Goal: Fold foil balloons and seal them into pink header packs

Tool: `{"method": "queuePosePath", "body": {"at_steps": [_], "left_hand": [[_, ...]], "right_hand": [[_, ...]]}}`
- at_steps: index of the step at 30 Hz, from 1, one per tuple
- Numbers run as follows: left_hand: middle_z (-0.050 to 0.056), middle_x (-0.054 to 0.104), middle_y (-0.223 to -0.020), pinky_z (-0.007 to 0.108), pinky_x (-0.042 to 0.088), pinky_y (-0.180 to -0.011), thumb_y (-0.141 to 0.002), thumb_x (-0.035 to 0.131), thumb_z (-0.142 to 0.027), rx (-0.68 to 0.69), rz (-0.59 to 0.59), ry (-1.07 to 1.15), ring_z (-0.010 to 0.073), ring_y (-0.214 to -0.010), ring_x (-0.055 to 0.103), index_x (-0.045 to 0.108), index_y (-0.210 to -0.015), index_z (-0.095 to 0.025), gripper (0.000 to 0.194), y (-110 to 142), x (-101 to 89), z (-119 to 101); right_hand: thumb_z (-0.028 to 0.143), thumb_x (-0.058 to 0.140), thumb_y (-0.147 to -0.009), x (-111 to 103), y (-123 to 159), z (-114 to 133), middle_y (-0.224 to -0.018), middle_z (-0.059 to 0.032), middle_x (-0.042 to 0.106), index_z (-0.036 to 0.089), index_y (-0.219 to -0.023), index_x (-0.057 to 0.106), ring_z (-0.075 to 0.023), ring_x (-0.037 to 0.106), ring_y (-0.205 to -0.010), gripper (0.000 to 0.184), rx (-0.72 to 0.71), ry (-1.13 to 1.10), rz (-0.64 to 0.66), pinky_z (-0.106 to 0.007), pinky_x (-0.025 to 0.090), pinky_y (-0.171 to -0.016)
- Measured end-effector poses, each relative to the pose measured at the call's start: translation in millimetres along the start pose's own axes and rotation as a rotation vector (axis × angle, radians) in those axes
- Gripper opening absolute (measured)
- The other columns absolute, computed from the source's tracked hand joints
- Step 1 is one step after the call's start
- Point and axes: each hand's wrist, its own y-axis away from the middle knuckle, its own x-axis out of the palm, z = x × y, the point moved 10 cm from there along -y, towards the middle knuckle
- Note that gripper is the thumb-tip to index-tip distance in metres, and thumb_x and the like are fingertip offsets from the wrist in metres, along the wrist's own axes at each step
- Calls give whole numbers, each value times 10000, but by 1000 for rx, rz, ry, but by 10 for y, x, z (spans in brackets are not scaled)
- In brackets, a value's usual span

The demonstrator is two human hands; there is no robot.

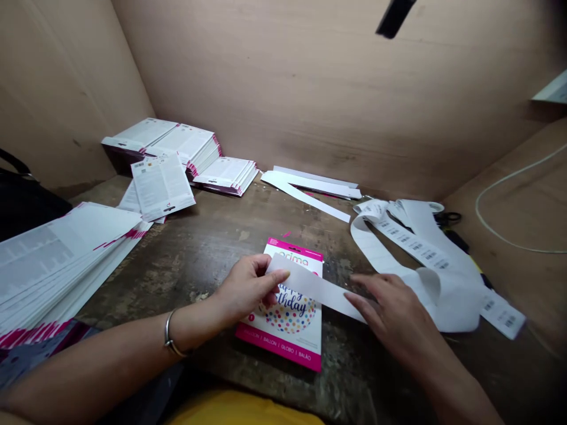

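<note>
My left hand (247, 289) pinches the end of a white paper label strip (314, 289) between thumb and fingers. The strip crosses above a pink-edged birthday balloon package (283, 333) and hides part of its printed lettering. My right hand (390, 313) is on the strip's other end, with the strip running under its thumb and fingers. From there the strip joins a loose, looping white band of barcode labels (420, 251) lying on the table to the right.
Stacked printed cards (183, 147) stand at the back left, with a loose card (162, 186) and a large fanned pile (57, 260) nearer. White paper strips (310, 184) lie at the back. Black-handled scissors (447, 218) sit beyond the labels. Wooden panels surround the worn table (212, 260).
</note>
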Motion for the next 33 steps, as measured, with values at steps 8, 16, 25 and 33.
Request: {"method": "queuePosePath", "body": {"at_steps": [8,16,25,33], "left_hand": [[44,620,-822,247,500,-666,-786,632,-437,53,184,279,128,-732,603,603,-904,-113,346,37,335,-157],[49,582,-986,294,505,-810,-730,735,-251,33,173,411,165,-932,588,587,-921,-133,269,10,361,-165],[8,590,-818,282,544,-702,-722,734,-347,-4,112,445,133,-781,620,561,-838,-135,297,-77,371,-90],[3,625,-750,260,537,-630,-690,754,-346,-28,88,452,148,-710,652,553,-780,-134,306,-119,345,-32]], "right_hand": [[251,590,-856,112,-117,756,-1236,-89,567,222,-1164,558,-234,516,-1144,312,-205,-373,-110,-403,433,-963],[306,570,-883,342,-136,396,-1180,-19,635,303,-1153,624,-201,567,-1097,276,52,-790,-20,-339,432,-950],[296,565,-887,356,-88,478,-1229,-22,608,318,-1205,591,-200,564,-1102,320,37,-749,-16,-331,439,-933],[327,492,-927,406,-79,458,-1163,-1,649,324,-1146,632,-184,613,-984,260,106,-792,-15,-308,460,-862]]}}
